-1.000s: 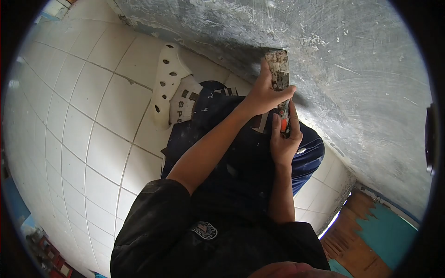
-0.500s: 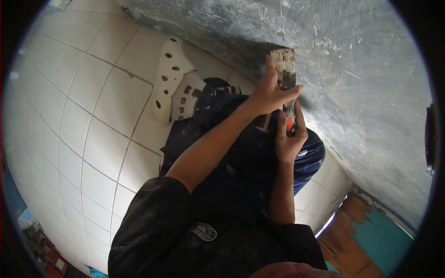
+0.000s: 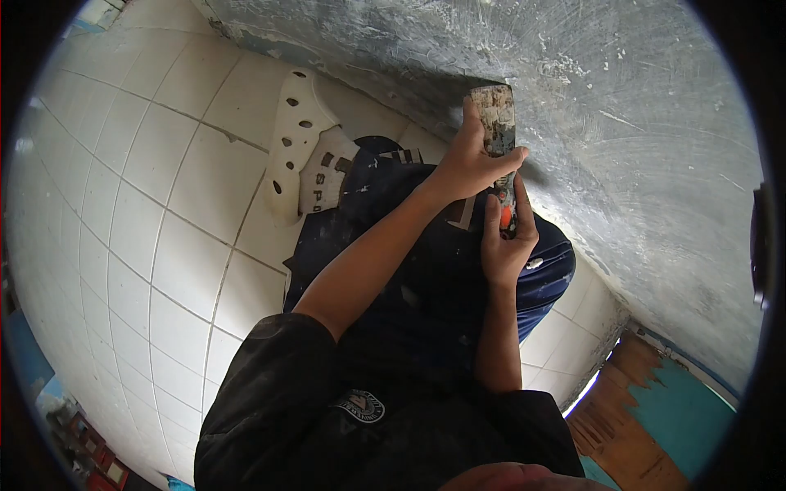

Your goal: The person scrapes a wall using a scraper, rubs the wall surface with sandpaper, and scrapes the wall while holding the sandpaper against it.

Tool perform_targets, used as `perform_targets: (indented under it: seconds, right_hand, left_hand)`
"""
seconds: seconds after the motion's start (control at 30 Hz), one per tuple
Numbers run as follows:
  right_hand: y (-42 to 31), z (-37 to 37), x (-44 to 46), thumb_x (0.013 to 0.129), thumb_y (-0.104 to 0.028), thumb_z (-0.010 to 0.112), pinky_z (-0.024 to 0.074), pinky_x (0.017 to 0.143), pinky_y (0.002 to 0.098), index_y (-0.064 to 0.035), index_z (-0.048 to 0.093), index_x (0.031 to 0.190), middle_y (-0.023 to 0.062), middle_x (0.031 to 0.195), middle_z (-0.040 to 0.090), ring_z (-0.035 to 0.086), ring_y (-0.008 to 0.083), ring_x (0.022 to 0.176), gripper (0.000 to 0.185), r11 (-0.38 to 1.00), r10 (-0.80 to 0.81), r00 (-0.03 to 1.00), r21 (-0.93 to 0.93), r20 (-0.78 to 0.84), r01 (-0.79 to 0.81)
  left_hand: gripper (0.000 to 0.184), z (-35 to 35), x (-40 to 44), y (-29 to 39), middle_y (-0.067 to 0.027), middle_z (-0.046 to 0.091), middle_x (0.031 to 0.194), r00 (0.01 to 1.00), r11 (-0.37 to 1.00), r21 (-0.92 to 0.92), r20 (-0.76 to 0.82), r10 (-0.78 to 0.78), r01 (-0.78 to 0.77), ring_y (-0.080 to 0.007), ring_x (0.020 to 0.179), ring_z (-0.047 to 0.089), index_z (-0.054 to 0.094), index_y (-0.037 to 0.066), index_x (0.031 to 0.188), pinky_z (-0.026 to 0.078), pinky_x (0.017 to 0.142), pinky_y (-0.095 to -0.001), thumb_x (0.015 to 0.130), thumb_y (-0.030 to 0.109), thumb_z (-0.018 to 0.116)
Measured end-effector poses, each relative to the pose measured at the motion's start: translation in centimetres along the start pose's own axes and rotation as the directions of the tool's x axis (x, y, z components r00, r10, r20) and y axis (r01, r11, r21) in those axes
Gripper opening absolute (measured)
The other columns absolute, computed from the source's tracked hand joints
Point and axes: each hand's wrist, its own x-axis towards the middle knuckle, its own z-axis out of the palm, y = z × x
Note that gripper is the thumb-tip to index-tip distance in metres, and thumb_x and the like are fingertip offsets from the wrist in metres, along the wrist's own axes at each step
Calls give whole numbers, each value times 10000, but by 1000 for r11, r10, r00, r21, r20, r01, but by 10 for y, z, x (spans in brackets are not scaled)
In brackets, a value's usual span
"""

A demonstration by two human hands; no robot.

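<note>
Tool (image 3: 496, 116) w/ dirty top is by the grey wall (image 3: 647, 155), L hand (image 3: 472, 166) & R hand (image 3: 509, 255) both gripping it, prob. mid-hold, so next move needs steady hands.

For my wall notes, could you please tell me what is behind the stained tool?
The grey wall shows around the upper end of the stained tool; the patch directly behind it is covered.
</note>
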Motion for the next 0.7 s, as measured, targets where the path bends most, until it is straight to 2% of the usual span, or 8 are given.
perform_targets:
  seconds: [0.17,0.23,0.33,0.43,0.5,0.63,0.7]
  right_hand:
    - [0,3,9,935,-95,665,506,889,277,55,525,1367,157,1152,692,641,130,995,478,999,31,999,24,37,-32]
    - [2,4,8,943,-84,657,511,866,266,64,515,1371,149,1136,694,641,116,964,475,999,40,998,6,41,-40]
    - [3,4,4,943,-85,660,508,875,266,64,515,1371,147,1140,691,638,116,978,476,999,-37,999,14,16,37]
    - [0,3,-1,931,-117,671,511,877,273,50,534,1360,159,1148,697,649,134,1001,480,998,-66,998,17,-23,67]
    - [-3,0,-2,932,-120,670,507,888,280,49,534,1361,169,1161,693,647,144,1019,480,997,53,998,57,14,-54]
    - [0,2,2,931,-112,671,509,880,273,50,535,1360,156,1132,703,646,130,1000,478,999,9,1000,40,-12,-8]
    - [-3,2,9,929,-110,673,510,876,271,41,545,1355,148,1114,708,646,126,995,470,999,3,1000,53,25,-4]
  left_hand:
    - [784,-4,5,5,-60,509,1055,999,1000,-28,-43,-1,-1,-91,905,562,199,-77,1366,502,776,-249,845,103,757]
    - [769,-5,3,5,-67,505,1083,999,999,-16,-16,-49,48,-90,947,552,215,-73,1362,497,791,-247,847,107,756]
    - [753,-4,2,2,-71,510,1088,999,997,-71,-26,-25,23,-91,959,544,232,-76,1355,492,805,-246,848,116,754]
    - [761,-4,0,4,-76,506,1094,999,1000,23,32,-12,11,-97,960,542,228,-73,1356,490,807,-249,846,118,759]
    - [769,-3,0,6,-75,502,1092,1000,1000,23,22,-17,16,-99,963,538,223,-71,1359,490,808,-252,845,120,761]
    - [775,-3,-1,10,-72,491,1085,998,998,-29,26,-59,60,-98,971,526,219,-66,1360,488,805,-255,845,120,767]
    - [762,-4,3,10,-71,492,1083,1000,999,-34,-3,-29,29,-98,969,528,225,-65,1355,488,803,-252,846,111,764]
